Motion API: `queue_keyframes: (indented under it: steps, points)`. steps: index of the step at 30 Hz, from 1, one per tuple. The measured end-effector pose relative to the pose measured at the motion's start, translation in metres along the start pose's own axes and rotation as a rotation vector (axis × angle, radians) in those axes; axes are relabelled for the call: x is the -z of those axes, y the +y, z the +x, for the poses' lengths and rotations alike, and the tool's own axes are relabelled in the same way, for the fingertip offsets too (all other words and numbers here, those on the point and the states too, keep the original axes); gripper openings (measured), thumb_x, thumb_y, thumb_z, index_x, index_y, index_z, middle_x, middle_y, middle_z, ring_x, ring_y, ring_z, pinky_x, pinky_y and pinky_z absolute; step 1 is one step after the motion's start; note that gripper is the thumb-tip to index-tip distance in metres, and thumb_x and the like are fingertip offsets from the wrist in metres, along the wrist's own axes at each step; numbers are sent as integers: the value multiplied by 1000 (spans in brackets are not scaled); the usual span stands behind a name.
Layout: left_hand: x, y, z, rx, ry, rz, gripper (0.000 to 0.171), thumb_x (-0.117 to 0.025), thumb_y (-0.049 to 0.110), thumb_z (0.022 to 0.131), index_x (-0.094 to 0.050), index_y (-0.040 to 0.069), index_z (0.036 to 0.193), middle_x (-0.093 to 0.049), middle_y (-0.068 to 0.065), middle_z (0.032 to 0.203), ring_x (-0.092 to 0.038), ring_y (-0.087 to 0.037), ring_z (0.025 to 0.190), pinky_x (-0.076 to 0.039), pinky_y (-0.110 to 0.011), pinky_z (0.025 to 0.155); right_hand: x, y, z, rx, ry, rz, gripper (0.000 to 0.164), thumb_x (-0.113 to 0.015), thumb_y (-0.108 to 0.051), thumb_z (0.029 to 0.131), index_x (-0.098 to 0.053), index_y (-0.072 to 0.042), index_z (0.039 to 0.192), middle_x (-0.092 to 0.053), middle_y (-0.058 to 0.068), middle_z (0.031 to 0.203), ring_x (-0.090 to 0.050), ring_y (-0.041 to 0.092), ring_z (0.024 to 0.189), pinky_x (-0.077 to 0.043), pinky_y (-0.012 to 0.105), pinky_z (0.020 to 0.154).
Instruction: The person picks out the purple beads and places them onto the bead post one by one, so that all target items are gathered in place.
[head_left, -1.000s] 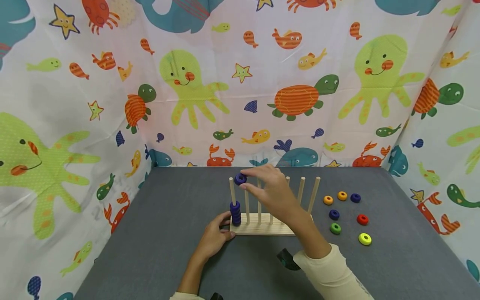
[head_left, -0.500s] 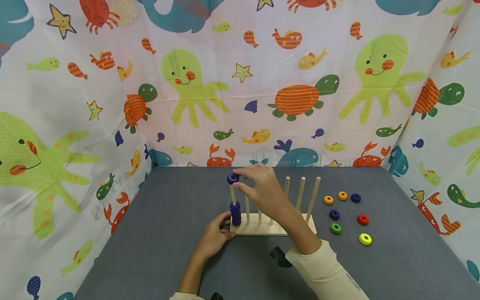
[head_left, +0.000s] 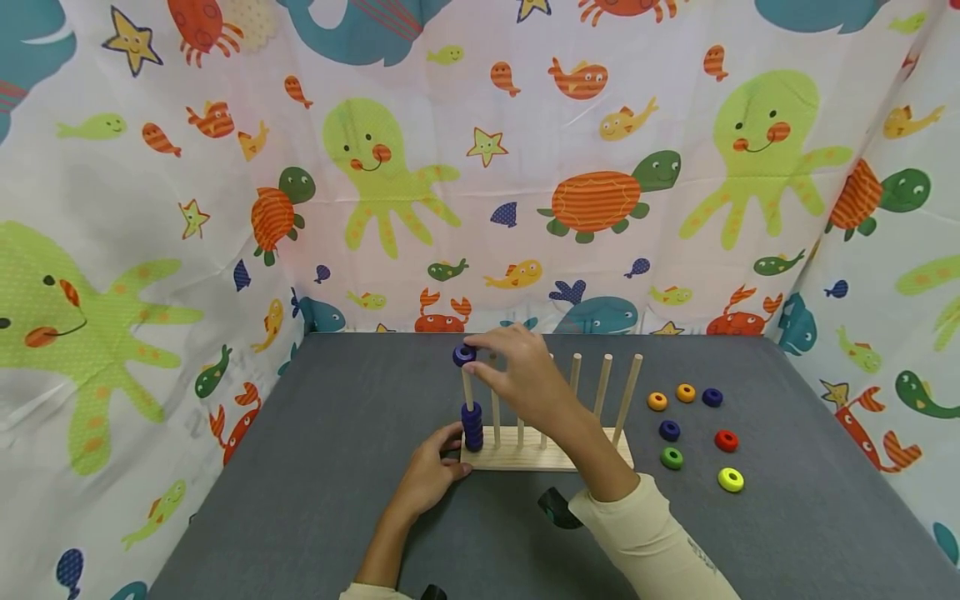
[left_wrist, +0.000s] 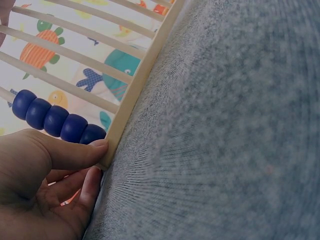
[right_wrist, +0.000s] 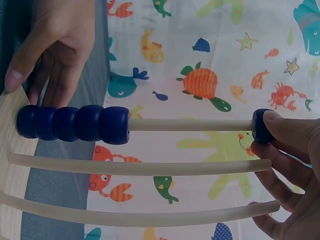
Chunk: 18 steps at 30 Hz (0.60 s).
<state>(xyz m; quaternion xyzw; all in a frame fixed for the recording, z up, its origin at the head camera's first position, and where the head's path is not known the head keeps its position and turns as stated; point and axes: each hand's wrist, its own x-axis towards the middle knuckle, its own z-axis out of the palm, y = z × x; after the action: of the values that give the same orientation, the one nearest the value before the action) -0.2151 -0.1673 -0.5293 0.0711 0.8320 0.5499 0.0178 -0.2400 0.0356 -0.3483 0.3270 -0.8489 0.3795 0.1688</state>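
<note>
My right hand point(head_left: 529, 379) pinches a dark blue ring bead point(right_wrist: 261, 126) between thumb and fingers, at the top end of the leftmost peg point(right_wrist: 190, 125). Lower on that same peg sits a stack of several blue beads point(head_left: 472, 427), resting against the wooden base point(head_left: 558, 457). My left hand point(head_left: 429, 473) grips the left end of the base, its thumb on the edge in the left wrist view and the fingers below. The other pegs point(right_wrist: 140, 165) stand bare where they show; my right hand hides part of them in the head view.
On the grey table point(head_left: 337, 433), right of the peg board, lie loose beads: orange point(head_left: 657, 402), blue point(head_left: 669, 430), green point(head_left: 672, 457), red point(head_left: 726, 440) and yellow point(head_left: 731, 479). A sea-animal curtain point(head_left: 465, 192) hangs behind and along both sides.
My right hand has carried the blue bead leftward to the top of the leftmost peg, then stayed nearly still there. The left hand has kept its hold on the base.
</note>
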Motion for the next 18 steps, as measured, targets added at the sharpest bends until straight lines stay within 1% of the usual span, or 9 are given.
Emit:
queue_keyframes:
  steps: [5,8,12,18]
  points:
    - [0,0,0,8,4,-3,66,-77,-2,90,-53,1,152,-60,-22,147,-62,-38,131,-58,-47,101,1,1,0,9,8,8,36,-80,-18,96,-75,-8,130,-75,8,128,-62,32,126,-35,68,118]
    - [0,0,0,4,5,-6,65,-77,-2,90,-54,1,151,-61,-23,146,-62,-39,130,-58,-48,101,2,2,-1,28,23,11,36,-81,-16,95,-75,-7,129,-75,9,129,-63,32,127,-41,63,116]
    - [0,0,0,3,7,-9,66,-78,-3,89,-55,1,150,-62,-23,144,-63,-38,128,-59,-48,99,6,1,-4,49,50,5,36,-82,-15,94,-76,-7,128,-75,9,128,-64,30,126,-49,57,112]
    - [0,1,0,9,8,-3,67,-78,-3,89,-54,1,151,-62,-25,143,-66,-38,123,-60,-48,97,15,1,-10,83,119,13,35,-83,-15,92,-77,-7,126,-77,8,125,-67,29,124,-51,54,111]
